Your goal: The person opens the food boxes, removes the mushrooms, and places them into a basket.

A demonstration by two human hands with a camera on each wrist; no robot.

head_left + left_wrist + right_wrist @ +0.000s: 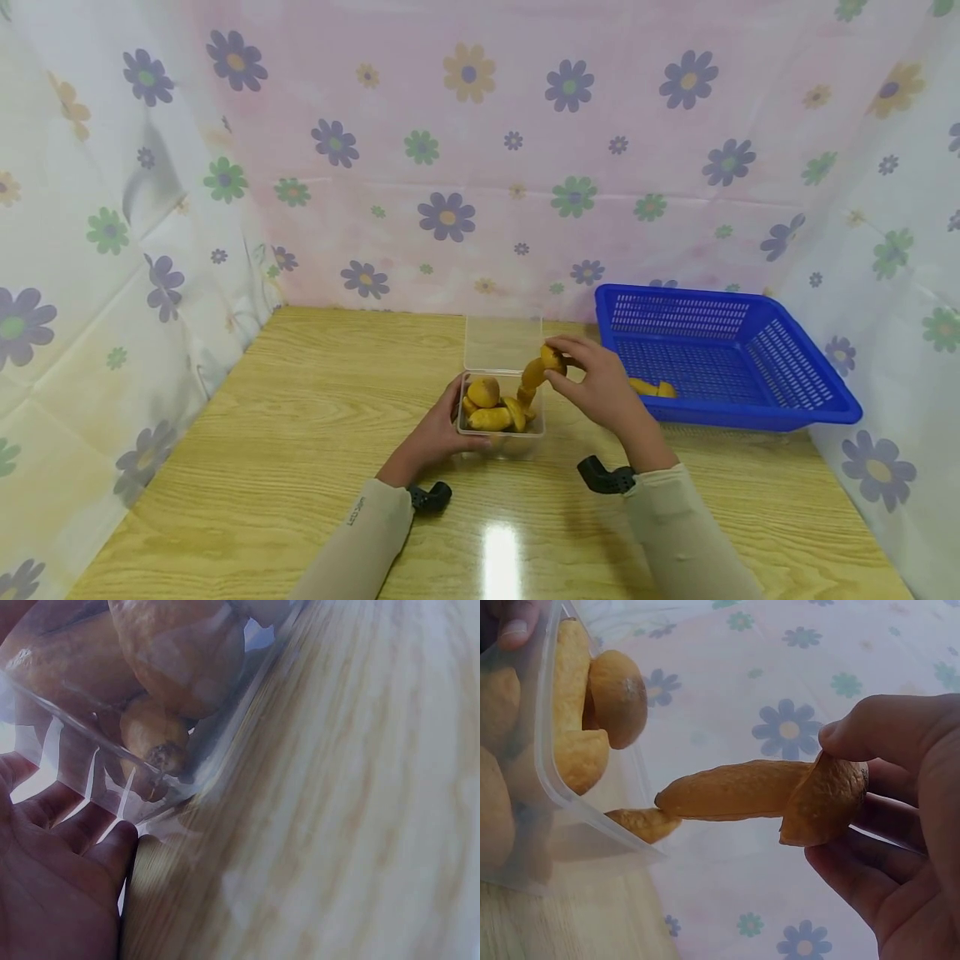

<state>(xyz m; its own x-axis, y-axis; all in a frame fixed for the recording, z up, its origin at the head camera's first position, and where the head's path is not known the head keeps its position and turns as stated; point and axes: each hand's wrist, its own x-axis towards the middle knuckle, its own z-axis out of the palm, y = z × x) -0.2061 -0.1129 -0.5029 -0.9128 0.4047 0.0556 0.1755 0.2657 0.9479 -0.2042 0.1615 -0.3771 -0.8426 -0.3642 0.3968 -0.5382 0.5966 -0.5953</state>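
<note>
In the head view a clear plastic box point(501, 434) full of yellow-brown mushrooms point(483, 392) stands on the table, its transparent lid point(502, 343) folded open behind it. My left hand point(431, 433) grips the box's left side. The left wrist view shows those fingers point(60, 806) along its clear wall. Above the box's right side, my right hand point(600, 387) pinches a mushroom point(735, 791) by its cap, stem pointing down to the box. In the right wrist view the stem end meets or overlaps another mushroom point(645, 823) at the box rim point(547, 750).
A blue perforated basket point(817, 408) stands at the right, with mushroom pieces point(651, 387) near its front left corner. The wood-grain table point(315, 400) is bounded by a flowered cloth point(517, 158) at the back and sides.
</note>
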